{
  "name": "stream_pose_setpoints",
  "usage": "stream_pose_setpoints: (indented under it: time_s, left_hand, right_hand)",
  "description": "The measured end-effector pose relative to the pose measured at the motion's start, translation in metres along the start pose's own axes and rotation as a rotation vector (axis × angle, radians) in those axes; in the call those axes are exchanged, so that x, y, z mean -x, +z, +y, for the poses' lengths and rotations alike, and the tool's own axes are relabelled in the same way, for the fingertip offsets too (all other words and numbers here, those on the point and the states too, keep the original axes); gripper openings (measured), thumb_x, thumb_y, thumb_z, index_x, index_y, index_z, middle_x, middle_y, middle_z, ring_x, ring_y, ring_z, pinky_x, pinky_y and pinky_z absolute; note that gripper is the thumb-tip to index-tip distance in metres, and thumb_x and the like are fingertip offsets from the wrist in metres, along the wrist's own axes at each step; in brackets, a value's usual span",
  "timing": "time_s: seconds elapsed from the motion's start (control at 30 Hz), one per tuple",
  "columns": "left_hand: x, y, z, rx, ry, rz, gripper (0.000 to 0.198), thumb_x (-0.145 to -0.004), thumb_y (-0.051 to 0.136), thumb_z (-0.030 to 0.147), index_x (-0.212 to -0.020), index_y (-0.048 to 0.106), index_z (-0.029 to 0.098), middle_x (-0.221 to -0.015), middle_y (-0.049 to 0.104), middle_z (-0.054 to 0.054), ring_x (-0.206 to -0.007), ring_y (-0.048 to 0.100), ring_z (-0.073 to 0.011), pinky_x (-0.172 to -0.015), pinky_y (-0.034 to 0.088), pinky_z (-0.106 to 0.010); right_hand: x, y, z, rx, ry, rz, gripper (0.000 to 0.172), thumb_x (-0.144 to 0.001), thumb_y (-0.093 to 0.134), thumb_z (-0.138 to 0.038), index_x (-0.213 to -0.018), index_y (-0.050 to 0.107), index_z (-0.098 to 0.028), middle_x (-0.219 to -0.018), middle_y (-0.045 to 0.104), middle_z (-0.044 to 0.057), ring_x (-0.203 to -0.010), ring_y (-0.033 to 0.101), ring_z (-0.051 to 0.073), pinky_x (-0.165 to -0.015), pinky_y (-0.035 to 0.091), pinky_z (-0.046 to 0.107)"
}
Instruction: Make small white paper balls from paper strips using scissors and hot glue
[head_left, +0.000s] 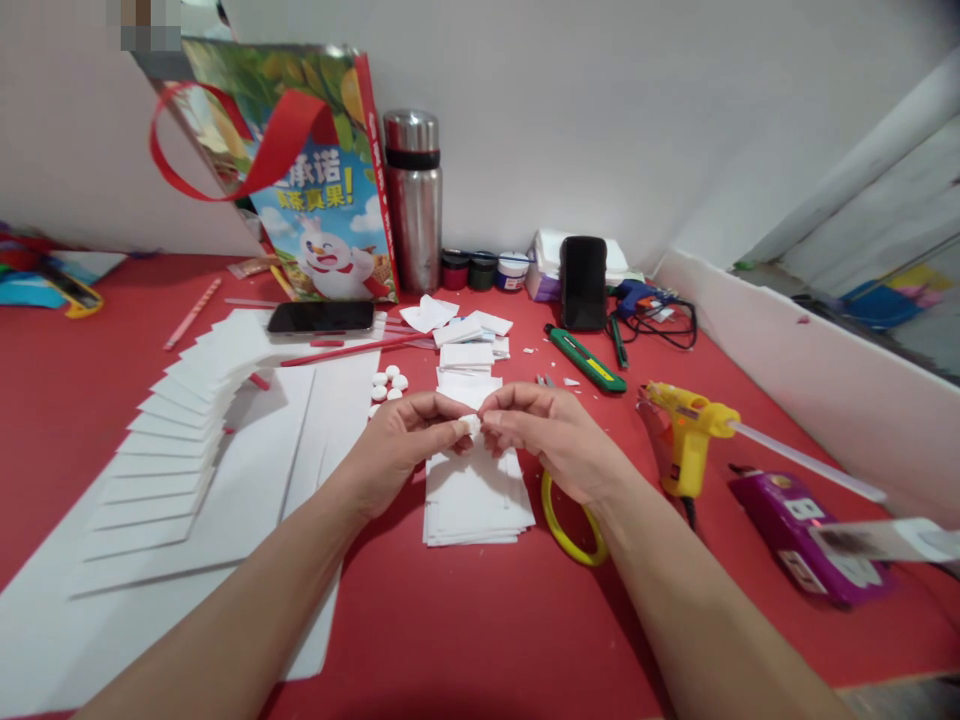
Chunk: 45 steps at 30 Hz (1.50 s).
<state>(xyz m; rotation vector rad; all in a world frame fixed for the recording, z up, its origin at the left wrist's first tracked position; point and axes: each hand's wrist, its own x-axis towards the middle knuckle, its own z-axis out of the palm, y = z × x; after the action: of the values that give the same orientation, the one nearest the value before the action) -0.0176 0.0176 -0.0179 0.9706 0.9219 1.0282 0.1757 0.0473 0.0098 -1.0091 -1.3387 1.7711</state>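
Note:
Between the thumb and fingertips of my left hand [416, 440] is a small white crumpled piece [471, 425], which looks like paper. My right hand [555, 435] pinches at the right edge of the same piece, its fingertips partly hiding it. Both hands are over a stack of white paper cards [480, 505]. Several small white round pieces [380, 393] lie just beyond my left hand. Under my right wrist shows a yellow loop handle [574, 530], apparently of scissors, whose blade tips [545, 381] stick out past the hand.
At left a fanned staircase of white card [161, 455] lies on white sheets. A yellow glue gun [686, 430], a green cutter [585, 358] and a purple box [810, 540] are at right. Behind stand a phone [321, 318], a steel flask [414, 200] and a printed bag [315, 180].

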Motion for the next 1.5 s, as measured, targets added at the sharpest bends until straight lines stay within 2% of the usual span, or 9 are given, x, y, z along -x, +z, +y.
stream_pose_setpoints:
  time_s: [0.47,0.73,0.9,1.13,1.33,1.5]
  left_hand:
    - [0.0019,0.0012,0.0039,-0.112,0.048,-0.013,0.018,-0.081,0.076,0.029,-0.094,0.075,0.017,-0.085,0.074,-0.005,-0.080,0.065,-0.0153,-0.077,0.050,-0.027]
    - [0.0034,0.0025,0.0058,-0.252,0.026,0.024,0.022,-0.079,0.076,0.037,-0.090,0.074,0.018,-0.080,0.071,-0.006,-0.072,0.064,-0.0175,-0.060,0.047,-0.026]
    - [0.0034,0.0046,0.0059,-0.246,0.020,0.031,0.022,-0.078,0.077,0.036,-0.088,0.074,0.017,-0.074,0.069,-0.005,-0.069,0.062,-0.0164,-0.059,0.046,-0.026]
    - [0.0028,0.0033,0.0057,-0.266,0.026,0.018,0.017,-0.081,0.073,0.032,-0.092,0.073,0.019,-0.075,0.068,-0.003,-0.070,0.060,-0.0155,-0.060,0.044,-0.025]
    - [0.0035,0.0036,0.0059,-0.270,0.004,0.025,0.016,-0.082,0.073,0.032,-0.090,0.073,0.019,-0.071,0.066,-0.002,-0.066,0.058,-0.0140,-0.057,0.042,-0.024]
    - [0.0019,0.0044,0.0047,-0.175,0.011,0.013,0.016,-0.082,0.074,0.032,-0.089,0.073,0.017,-0.072,0.067,-0.002,-0.066,0.059,-0.0124,-0.063,0.045,-0.024]
  right_hand:
    - [0.0000,0.0020,-0.0007,0.065,-0.016,0.041,0.014,-0.071,0.077,-0.025,-0.077,0.069,-0.016,-0.068,0.065,-0.001,-0.063,0.059,0.011,-0.063,0.046,0.025]
    - [-0.0005,0.0029,-0.0004,0.277,-0.048,0.065,0.010,-0.073,0.071,-0.023,-0.075,0.064,-0.017,-0.065,0.063,-0.001,-0.062,0.057,0.012,-0.060,0.043,0.026]
    - [-0.0015,0.0004,0.0031,0.355,-0.071,0.059,0.009,-0.075,0.070,-0.024,-0.076,0.063,-0.018,-0.065,0.064,-0.001,-0.060,0.056,0.012,-0.056,0.042,0.025]
    - [-0.0008,-0.0015,0.0029,0.377,-0.097,0.076,0.011,-0.076,0.072,-0.026,-0.079,0.065,-0.017,-0.069,0.065,0.001,-0.063,0.060,0.013,-0.059,0.044,0.026]
    - [0.0003,-0.0003,0.0015,0.409,-0.108,0.094,0.011,-0.075,0.073,-0.025,-0.075,0.065,-0.017,-0.066,0.064,0.000,-0.059,0.056,0.012,-0.055,0.043,0.025]
    - [0.0023,0.0004,-0.0043,0.311,-0.121,0.097,0.011,-0.075,0.073,-0.025,-0.074,0.067,-0.017,-0.066,0.064,-0.001,-0.060,0.058,0.011,-0.059,0.046,0.026]
